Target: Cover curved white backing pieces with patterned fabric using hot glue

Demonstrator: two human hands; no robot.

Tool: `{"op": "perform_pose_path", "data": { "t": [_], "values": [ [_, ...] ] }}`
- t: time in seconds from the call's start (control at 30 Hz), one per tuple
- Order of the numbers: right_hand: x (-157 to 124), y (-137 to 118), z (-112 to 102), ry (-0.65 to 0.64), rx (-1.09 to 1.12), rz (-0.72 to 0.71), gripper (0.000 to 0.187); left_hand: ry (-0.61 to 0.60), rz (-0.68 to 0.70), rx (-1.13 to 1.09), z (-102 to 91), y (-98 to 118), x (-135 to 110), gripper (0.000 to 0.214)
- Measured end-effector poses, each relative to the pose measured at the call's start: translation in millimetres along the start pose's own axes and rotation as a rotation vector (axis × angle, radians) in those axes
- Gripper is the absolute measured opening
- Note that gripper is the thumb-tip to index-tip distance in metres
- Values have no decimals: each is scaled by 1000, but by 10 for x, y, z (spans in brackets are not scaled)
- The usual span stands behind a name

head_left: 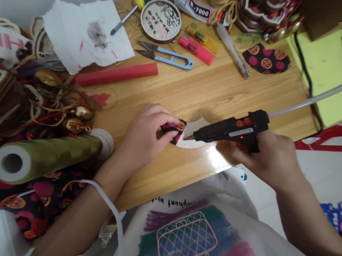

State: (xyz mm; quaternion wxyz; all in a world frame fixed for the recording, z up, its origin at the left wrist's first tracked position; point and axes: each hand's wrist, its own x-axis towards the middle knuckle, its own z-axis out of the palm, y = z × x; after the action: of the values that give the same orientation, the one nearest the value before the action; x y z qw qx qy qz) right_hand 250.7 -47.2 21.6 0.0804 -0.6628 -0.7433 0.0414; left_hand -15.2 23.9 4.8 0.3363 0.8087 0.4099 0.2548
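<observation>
My left hand (146, 136) is closed in a pinch on a small black fabric piece (176, 128) with pink and orange dots, folding it over a white card shape (197, 134) on the wooden table (204, 91). My right hand (264, 153) grips a black hot glue gun (234, 129). Its nozzle points left and touches the card right beside the fabric. A white glue stick (311, 99) sticks out of the gun's back toward the right.
Blue thread snips (166, 56), a red foam rod (117, 74), two lighters (199, 43), a B-7000 glue tube (192, 5) and a round plaque (160, 19) lie at the back. A green fabric roll (46, 156) lies left. Another dotted fabric piece (266, 59) lies at right.
</observation>
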Motion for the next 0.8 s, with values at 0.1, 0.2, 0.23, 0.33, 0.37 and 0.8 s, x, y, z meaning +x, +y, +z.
{"op": "perform_pose_path", "data": {
  "t": [0.1,0.2,0.23,0.33,0.37,0.8],
  "values": [
    [5,7,-6,21,-21,14,38,6,11,-9,-6,3,-1,10],
    [3,-19,1,3,7,-53,40,15,23,-19,-5,5,0,9],
    [-1,-30,3,5,24,-92,40,17,26,-20,-3,4,0,9],
    [-13,-53,5,53,56,-190,37,13,24,-19,2,-1,3,10],
    [-15,-58,4,73,53,-205,35,10,22,-18,3,-4,4,10],
    [-56,11,-95,65,152,-25,28,35,11,-19,11,28,-6,11]
  ]
}}
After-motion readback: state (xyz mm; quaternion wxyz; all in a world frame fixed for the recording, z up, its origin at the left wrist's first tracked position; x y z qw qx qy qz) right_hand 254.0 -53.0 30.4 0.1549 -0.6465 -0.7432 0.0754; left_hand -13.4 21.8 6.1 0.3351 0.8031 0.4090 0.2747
